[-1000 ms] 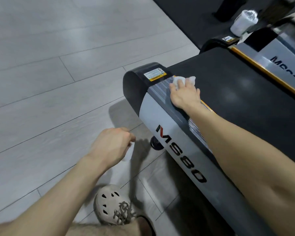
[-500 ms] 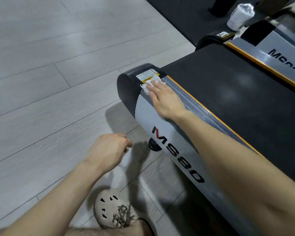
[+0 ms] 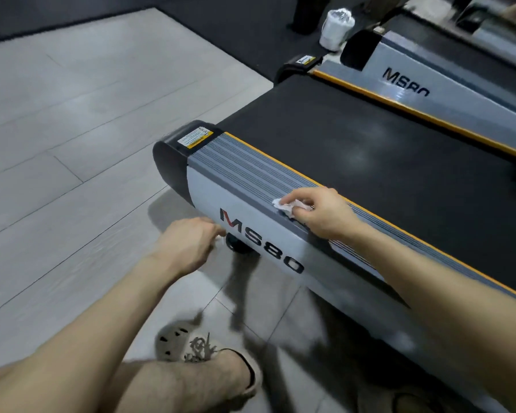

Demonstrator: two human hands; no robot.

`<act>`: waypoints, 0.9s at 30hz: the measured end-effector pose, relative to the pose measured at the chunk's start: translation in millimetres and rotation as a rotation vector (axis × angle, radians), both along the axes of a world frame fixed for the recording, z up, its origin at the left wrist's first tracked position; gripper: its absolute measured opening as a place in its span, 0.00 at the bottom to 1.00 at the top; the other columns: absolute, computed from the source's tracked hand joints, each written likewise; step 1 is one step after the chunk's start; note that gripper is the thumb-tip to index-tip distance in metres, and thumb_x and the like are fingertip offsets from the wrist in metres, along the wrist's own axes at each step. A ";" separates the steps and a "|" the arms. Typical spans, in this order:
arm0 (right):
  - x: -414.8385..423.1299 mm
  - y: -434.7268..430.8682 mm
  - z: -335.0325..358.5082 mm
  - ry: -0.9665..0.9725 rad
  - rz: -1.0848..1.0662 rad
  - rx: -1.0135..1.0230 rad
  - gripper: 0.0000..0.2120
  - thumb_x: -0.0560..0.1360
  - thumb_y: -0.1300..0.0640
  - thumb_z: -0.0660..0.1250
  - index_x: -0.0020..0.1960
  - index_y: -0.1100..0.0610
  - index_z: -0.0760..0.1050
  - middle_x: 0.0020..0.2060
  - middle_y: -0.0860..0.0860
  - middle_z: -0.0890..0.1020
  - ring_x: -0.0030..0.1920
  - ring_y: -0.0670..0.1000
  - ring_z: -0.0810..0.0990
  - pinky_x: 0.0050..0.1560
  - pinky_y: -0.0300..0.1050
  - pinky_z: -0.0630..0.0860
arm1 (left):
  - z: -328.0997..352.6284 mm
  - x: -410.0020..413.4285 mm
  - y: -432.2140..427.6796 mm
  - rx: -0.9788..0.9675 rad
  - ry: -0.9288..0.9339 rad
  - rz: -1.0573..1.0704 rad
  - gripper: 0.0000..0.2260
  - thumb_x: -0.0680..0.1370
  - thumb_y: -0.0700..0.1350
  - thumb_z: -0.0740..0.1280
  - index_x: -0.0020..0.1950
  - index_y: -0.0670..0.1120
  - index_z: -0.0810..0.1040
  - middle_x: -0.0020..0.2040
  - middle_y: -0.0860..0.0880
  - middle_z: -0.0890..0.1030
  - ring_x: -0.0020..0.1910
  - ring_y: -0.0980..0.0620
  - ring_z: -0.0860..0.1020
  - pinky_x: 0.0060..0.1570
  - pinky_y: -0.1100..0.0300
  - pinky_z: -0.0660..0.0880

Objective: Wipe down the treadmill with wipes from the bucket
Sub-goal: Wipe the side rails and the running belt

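Note:
The treadmill (image 3: 370,162) has a black belt, an orange trim line and a grey ribbed side rail (image 3: 236,165) marked MS80. My right hand (image 3: 325,213) pinches a crumpled white wipe (image 3: 283,206) and presses it onto the ribbed rail, about midway along the part I can see. My left hand (image 3: 188,245) hovers beside the treadmill's grey side panel with its fingers curled; a small white scrap (image 3: 221,239), apparently another wipe, peeks from its fingertips. The white wipes bucket (image 3: 337,25) stands on the dark floor beyond the treadmill's far corner.
A second MS80 treadmill (image 3: 429,84) runs parallel on the right. Pale grey floor tiles (image 3: 72,144) spread to the left. My foot in a beige perforated shoe (image 3: 188,347) stands close to the treadmill's side. The black rear end cap (image 3: 173,162) carries a yellow warning label.
My right hand has slid the wipe from the rear end cap back along the side rail toward me. The left hand stays curled beside the panel.

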State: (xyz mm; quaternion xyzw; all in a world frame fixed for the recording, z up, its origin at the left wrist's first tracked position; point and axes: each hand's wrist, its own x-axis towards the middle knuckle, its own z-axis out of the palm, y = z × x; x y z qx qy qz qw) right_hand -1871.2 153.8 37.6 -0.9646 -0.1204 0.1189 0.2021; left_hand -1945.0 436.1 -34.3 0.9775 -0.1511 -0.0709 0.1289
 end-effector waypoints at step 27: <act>-199.2 -251.1 92.3 -0.016 -0.642 0.534 0.28 0.68 0.62 0.82 0.65 0.53 0.77 0.55 0.49 0.84 0.50 0.52 0.85 0.47 0.44 0.82 | 169.9 -27.8 -283.1 -0.325 -0.103 -0.218 0.17 0.78 0.37 0.64 0.43 0.57 0.86 0.53 0.54 0.81 0.53 0.49 0.79 0.52 0.54 0.75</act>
